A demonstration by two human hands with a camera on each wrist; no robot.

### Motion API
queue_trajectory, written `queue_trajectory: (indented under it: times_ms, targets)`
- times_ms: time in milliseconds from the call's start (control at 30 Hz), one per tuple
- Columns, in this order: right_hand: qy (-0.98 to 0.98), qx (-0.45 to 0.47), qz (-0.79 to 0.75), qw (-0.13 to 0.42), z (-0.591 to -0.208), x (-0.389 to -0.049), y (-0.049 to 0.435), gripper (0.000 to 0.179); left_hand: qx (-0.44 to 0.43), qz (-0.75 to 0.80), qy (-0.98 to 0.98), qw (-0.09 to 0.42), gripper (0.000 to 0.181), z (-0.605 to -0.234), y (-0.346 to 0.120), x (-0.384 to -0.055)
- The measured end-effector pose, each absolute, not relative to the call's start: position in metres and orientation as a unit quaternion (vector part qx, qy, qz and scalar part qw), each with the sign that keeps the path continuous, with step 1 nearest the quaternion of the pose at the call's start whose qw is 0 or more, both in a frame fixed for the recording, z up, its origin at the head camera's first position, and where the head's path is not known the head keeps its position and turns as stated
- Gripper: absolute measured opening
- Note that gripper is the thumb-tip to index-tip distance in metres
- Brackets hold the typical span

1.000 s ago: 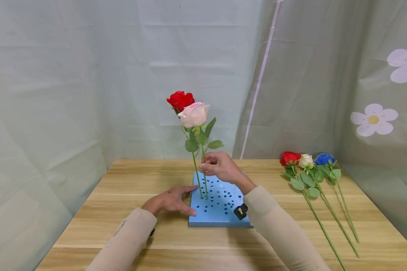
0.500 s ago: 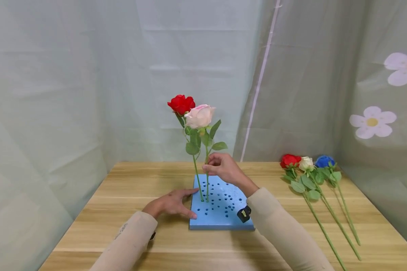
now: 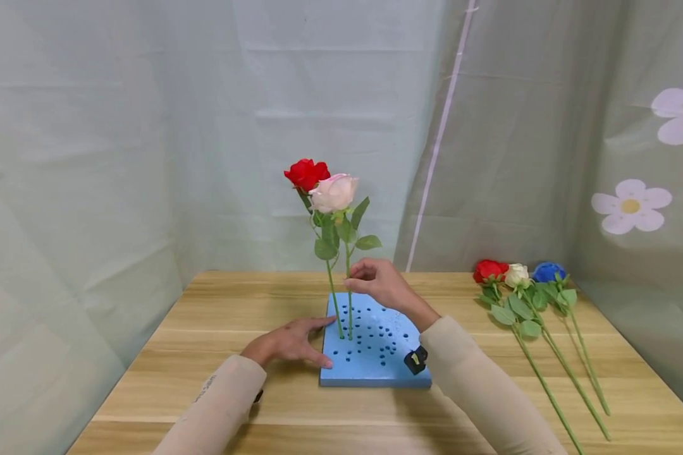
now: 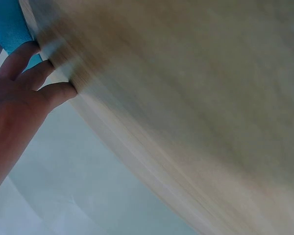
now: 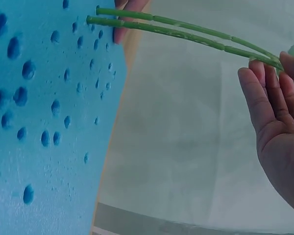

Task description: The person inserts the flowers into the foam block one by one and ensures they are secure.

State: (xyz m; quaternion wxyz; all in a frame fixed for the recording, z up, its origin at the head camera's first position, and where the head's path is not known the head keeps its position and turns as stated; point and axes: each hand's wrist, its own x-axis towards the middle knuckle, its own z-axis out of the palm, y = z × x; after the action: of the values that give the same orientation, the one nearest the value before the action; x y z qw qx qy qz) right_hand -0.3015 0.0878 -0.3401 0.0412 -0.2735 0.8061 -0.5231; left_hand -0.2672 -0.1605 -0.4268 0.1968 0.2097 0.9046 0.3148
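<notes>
A pale pink rose [image 3: 334,193] stands nearly upright, its stem foot at a hole in the blue foam block [image 3: 375,374]. My right hand [image 3: 384,284] pinches that stem between thumb and fingers, below the leaves. Just left of it, a red rose [image 3: 307,174] leans a little leftward, its stem also set in the block and its bloom partly behind the pink one. My left hand [image 3: 290,343] rests at the block's left side, thumb and forefinger spread along the edge. In the left wrist view, fingers [image 4: 33,73] lie beside the blue block.
On the table's right side lie a red rose [image 3: 491,271], a white rose [image 3: 516,275] and a blue rose [image 3: 549,272], stems pointing toward me. Many holes dot the block's top. A pale curtain [image 3: 330,76] hangs behind the wooden table [image 3: 233,303].
The pink rose has swung slightly right and more upright, with my right hand still holding its stem. My left hand stays at the block's edge. The head view has shifted slightly.
</notes>
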Motion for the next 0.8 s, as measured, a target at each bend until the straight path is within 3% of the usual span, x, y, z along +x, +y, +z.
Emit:
queue_trajectory:
  times_ms: [800]
  targets:
    - [0.797,-0.249,-0.547,0.055,-0.343,-0.304,0.118,0.022,0.205,0.316,0.906,0.193,0.101,-0.424,-0.159,-0.265]
